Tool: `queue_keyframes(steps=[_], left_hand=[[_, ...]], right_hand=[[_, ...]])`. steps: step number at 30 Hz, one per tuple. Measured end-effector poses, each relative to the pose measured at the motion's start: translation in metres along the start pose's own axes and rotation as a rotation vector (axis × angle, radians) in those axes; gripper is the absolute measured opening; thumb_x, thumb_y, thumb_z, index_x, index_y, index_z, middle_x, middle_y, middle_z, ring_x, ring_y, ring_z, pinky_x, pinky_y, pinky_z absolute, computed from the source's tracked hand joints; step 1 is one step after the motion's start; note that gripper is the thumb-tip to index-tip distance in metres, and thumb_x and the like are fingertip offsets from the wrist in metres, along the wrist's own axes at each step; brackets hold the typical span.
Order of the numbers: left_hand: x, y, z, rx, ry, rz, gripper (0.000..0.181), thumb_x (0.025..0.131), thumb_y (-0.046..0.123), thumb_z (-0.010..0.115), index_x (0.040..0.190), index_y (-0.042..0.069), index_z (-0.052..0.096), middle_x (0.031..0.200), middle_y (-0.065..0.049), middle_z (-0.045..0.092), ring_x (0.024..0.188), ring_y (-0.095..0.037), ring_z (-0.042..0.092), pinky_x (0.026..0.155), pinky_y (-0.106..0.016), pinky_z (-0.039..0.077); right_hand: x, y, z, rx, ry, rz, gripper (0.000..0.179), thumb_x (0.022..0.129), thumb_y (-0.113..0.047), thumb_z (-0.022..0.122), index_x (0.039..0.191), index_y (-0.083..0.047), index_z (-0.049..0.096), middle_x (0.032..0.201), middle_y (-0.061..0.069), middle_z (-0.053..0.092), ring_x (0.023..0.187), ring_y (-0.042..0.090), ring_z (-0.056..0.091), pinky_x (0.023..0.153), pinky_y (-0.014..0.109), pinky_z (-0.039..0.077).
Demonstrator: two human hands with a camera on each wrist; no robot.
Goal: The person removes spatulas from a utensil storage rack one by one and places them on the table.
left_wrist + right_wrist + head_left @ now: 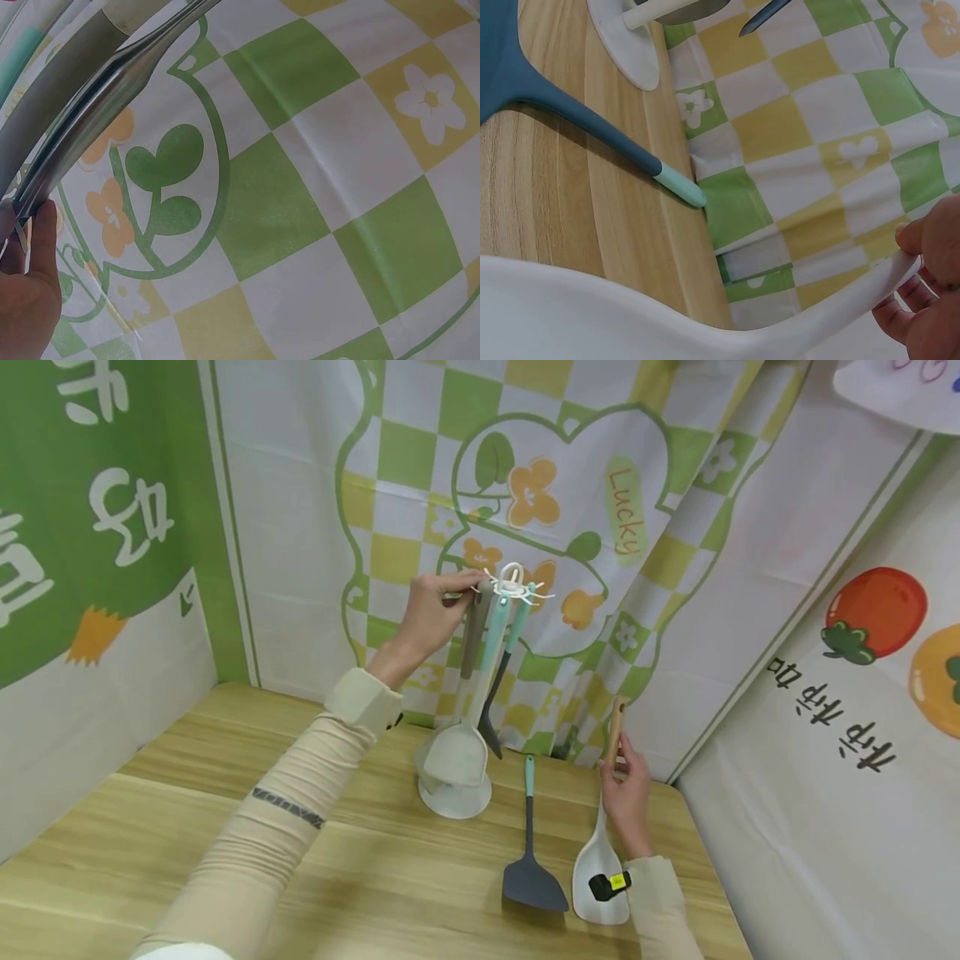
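My left hand (435, 618) is up at the hooks of a white utensil rack (512, 589). Its thumb and fingertips pinch the upper end of a steel-handled utensil (112, 90), whose head is hidden. Beside that hangs a grey-brown handle (472, 639). Also on the rack are a pale turner (456, 756) and a dark utensil with a mint handle (491, 718). My right hand (628, 789) grips a white spatula (592, 860) by its wooden handle (616, 727), low at the right. To its left lies a dark turner (531, 881) with a mint handle end.
The rack's round white base (457, 802) stands on a wooden table (360, 868) near its back edge. Behind hangs a green and yellow checked curtain (408, 452). Printed fabric walls (292, 485) enclose the table. A wrist camera (611, 885) overlaps the spatula's head.
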State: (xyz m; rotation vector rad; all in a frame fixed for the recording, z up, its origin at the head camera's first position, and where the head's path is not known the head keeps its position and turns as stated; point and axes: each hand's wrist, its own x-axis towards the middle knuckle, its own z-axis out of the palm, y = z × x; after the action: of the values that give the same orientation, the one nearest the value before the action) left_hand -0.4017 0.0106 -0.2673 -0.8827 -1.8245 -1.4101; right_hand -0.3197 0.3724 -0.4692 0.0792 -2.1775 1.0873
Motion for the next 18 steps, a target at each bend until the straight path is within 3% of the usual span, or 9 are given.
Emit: queue_keyframes(steps=[18], left_hand=[[0.002, -0.003, -0.001, -0.045, -0.022, -0.011, 0.027, 0.097, -0.009, 0.061, 0.118, 0.001, 0.075, 0.126, -0.015, 0.071, 0.114, -0.029, 0.070, 0.088, -0.032, 0.061]], right_hand=[[0.002, 0.018, 0.009, -0.088, -0.064, 0.075, 0.060, 0.092, 0.009, 0.066, 0.149, 0.007, 0.045, 0.115, 0.031, 0.062, 0.094, 0.043, 0.067, 0.068, 0.013, 0.049]])
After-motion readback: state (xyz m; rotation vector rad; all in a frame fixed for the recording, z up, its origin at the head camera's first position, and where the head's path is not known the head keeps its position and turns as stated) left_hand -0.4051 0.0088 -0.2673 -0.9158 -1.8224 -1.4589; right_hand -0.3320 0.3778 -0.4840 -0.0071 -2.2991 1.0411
